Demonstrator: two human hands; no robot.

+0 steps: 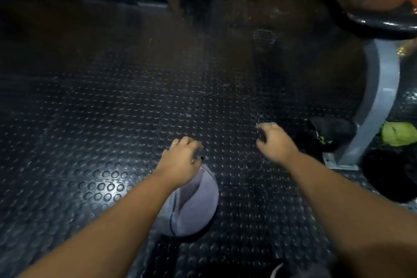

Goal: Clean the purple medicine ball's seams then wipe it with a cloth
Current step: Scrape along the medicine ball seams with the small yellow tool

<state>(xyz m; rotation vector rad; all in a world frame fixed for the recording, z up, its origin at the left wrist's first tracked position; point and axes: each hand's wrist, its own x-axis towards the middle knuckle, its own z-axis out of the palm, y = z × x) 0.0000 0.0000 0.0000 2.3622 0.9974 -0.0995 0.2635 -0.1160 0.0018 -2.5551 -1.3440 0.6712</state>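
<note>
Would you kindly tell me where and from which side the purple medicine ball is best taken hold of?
Probably from above, with a two-handed grip on its opposite flanks. The purple medicine ball is round, with no handle showing, and rests on the studded floor, so one hand would likely slip. The left hand hovers over it.

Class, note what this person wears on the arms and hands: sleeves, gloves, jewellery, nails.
No sleeves or gloves show; both arms are bare as far as the picture reaches. The left hand carries a thin ring on one finger, and its thumbnail looks dark, perhaps polished. The right hand shows no ring; blur hides its nails.
</note>
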